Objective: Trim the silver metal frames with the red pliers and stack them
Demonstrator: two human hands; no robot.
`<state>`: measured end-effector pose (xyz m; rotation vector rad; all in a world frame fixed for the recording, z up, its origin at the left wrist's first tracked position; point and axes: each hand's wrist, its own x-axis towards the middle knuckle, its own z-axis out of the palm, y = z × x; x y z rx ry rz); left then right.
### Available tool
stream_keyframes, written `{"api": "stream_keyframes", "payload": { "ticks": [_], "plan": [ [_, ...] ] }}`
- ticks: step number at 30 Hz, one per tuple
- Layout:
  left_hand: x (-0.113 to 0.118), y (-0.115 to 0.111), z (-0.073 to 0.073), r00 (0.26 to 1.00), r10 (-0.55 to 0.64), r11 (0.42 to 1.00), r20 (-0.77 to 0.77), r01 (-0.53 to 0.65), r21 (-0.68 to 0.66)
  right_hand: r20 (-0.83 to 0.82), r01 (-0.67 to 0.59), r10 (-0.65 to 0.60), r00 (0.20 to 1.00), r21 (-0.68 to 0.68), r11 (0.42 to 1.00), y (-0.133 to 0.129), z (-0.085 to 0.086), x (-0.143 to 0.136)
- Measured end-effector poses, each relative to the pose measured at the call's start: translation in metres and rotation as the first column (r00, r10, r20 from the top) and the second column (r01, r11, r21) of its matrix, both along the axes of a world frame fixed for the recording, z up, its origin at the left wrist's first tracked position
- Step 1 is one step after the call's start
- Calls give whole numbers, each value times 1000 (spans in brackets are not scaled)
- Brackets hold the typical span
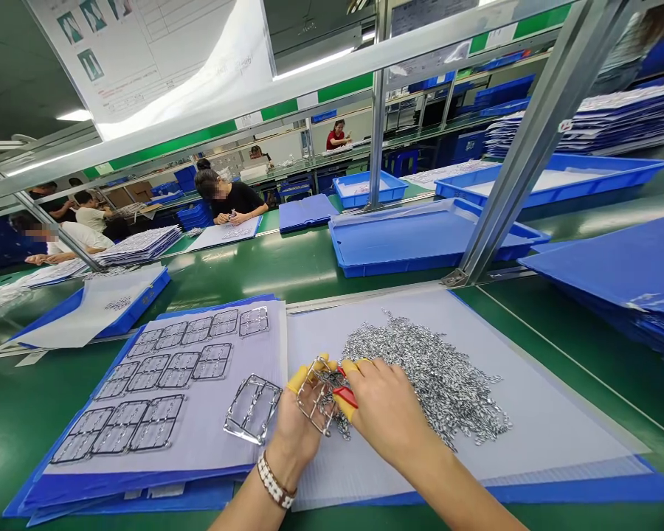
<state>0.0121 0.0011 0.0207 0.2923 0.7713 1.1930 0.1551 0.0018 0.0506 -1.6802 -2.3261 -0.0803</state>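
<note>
- The left hand, at the lower centre of the view, has its fingers pinching a metal frame, which is tilted above the white sheet.
- The right hand, just right of it, has its fingers closed around a red-handled tool; the tool's tip is hard to make out against the metal frame.
- Yellow finger covers show on both hands, and a beaded bracelet circles the left wrist.
- Another frame lies just left of the left hand.
- At the left of the view, finished-looking frames lie in three rows: five at the top, four in the middle, three at the bottom.
- Right of centre, a heap of small metal pieces spreads over the white sheet, beyond the right hand.
- The green table carries all this; a blue tray sits farther back, right of centre.
- A co-worker in black bends over small work at the upper left.
</note>
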Motion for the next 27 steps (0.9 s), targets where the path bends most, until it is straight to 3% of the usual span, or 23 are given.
{"api": "stream_keyframes", "payload": {
  "ticks": [10,19,27],
  "plan": [
    [0,0,-5,996,23,1000,-88,-21,15,53,-2,2,999,1,1000,1,-2,-2],
    [-8,5,1,993,-31,999,116,32,-4,34,49,-50,998,27,998,-10,-17,12],
    [-3,4,4,995,-9,1000,97,9,-2,48,25,-25,999,8,1000,-9,-15,9]
  ]
}}
